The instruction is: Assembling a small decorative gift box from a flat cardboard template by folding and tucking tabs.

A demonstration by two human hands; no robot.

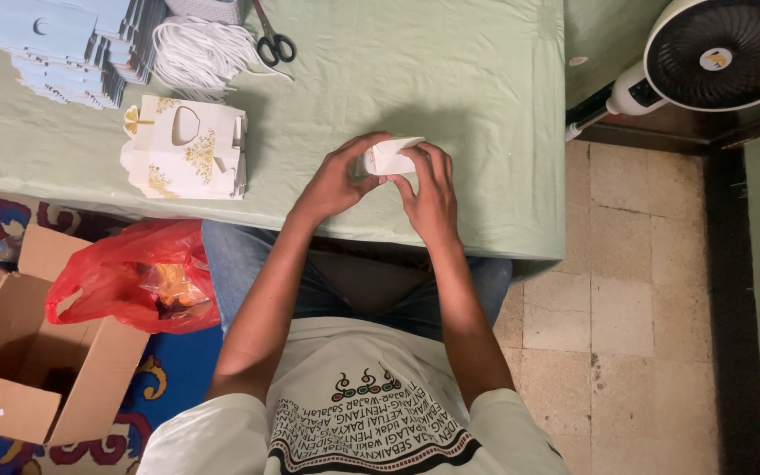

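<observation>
L hand: left hand point(338, 183) curled round the left side of a small white box point(390, 156), fingers point(364, 145) closed over its top edge, thumb underneath; firm hold.
R hand: right hand point(433, 195) on the box's right side, fingers point(428, 158) bent and pressed against it; grip closed on it too.
Box: small white box sits between both hands, just above the table point(450, 79), near its front edge, approx centre of view; one flap sticks up toward the back. Can't tell if it touches the cloth.
Table: covered w/ pale green cloth.
Finished stack: white boxes w/ gold print point(186, 148), cut-out handles, standing in a group left of the hands, well apart from them.
Flat blanks: stack of pale blue-white flat cartons point(68, 44) at far left corner.
Cords: bundle of white cord point(200, 48) next to the flat cartons.
Scissors: black-handled scissors point(270, 37) just beside the cords, at the back.
Floor L: red plastic bag point(134, 274) and open cardboard box point(19, 352) on patterned carpet.
Floor R: white fan point(719, 53) past the table's right edge, over tiled floor.
</observation>
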